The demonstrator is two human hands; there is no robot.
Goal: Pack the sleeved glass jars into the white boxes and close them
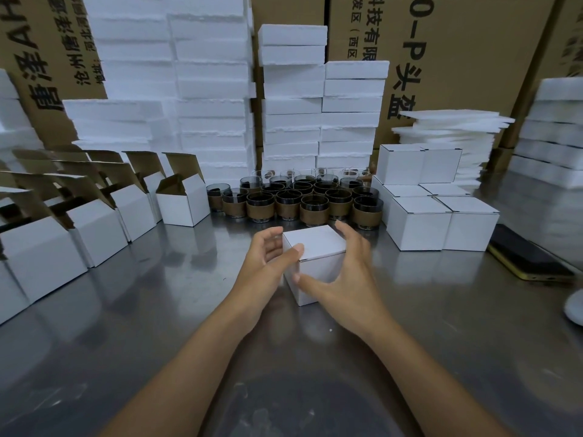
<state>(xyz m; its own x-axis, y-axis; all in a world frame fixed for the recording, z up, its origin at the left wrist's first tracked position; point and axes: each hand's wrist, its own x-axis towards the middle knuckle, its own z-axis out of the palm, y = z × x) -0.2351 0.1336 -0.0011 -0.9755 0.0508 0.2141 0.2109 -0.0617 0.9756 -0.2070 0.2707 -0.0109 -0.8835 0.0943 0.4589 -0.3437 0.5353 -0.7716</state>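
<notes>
At the centre of the frame, a closed white box (315,244) sits on the steel counter (157,310), with the left hand (265,263) and right hand (347,279) each curling their grip around it, and sleeved glass jars (296,200) clustered just behind.

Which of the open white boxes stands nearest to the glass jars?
The rightmost open box, flap raised, just beside the leftmost jar; the others stand farther left.

Dim, even light; the grey steel table (157,310) carries soft reflections. Wide-angle distortion bends the edges; blur smears the white foam stacks (555,134) at three o'clock.
</notes>
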